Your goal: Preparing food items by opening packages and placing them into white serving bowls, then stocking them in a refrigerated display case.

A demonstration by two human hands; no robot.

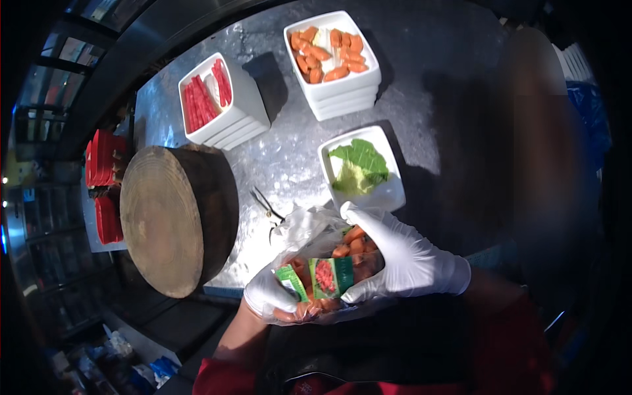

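Note:
Both my hands wear white gloves and hold a clear plastic bag [301, 232] of small orange-red sausages [356, 242] just above the near edge of the table. My left hand [271, 296] grips the bag's lower left corner, thumb over a green label. My right hand [410, 259] clasps the bag's right side, its thumb beside a printed picture label [324, 278]. Beyond the bag sits a square white dish [390, 195] with a green lettuce leaf [363, 160] in it. Scissors [268, 210] lie left of that dish, partly covered by the bag.
Farther back on the metal table [296, 148] stand stacked white dishes [345, 101] topped with sausages. Another stack [242, 118] holds red sticks. A thick round wooden chopping block [163, 222] is at left, red containers [106, 158] behind it. The right side is blurred.

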